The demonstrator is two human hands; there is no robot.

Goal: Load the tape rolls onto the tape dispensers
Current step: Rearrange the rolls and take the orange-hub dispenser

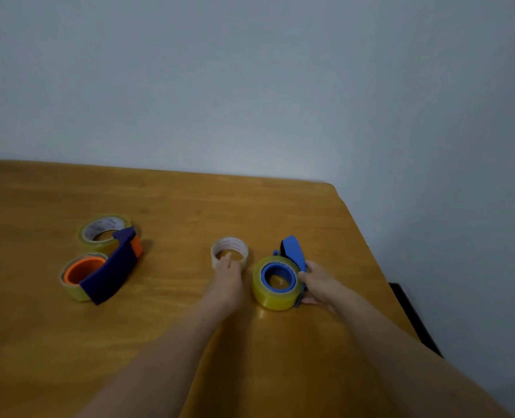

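Head view puts both your bare forearms reaching up from the bottom edge toward the middle of the frame. Your right hand (316,282) is curled around the back of the blue dispenser (294,251), right of centre, gripping it; its handle rises toward the upper right, and the yellowish tape roll (272,297) sits on its blue hub, lying flat with the hole facing up. Your left hand (227,276) lies palm down with fingers extended, their tips touching the near rim of the small clear roll (230,250), which rests flat on the bench (189,206) just left of the dispenser. At mid-left, well apart, the dark blue dispenser (111,273) lies with its long axis running lower left to upper right, an orange hub (82,268) carrying a roll. Another loose roll (102,230) lies just behind it.
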